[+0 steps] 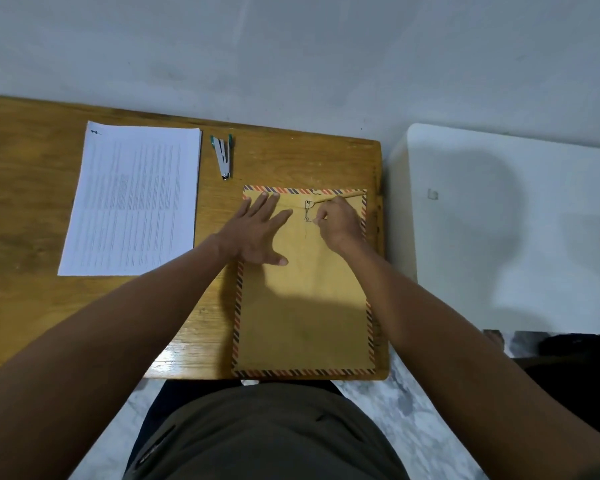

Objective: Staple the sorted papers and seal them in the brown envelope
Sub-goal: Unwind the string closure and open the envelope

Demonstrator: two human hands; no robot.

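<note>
Print on papers [132,199] too small to read

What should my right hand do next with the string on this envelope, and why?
Probably unwind the string from the two buttons to free the flap. The right hand pinches it, the left hand lies flat on the brown envelope, and the papers, apparently stapled already, lie outside beside the stapler.

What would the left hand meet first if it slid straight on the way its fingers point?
The left hand lies flat on the brown envelope, pointing up-right. It would likely meet the string clasp first, then the right hand.
</note>
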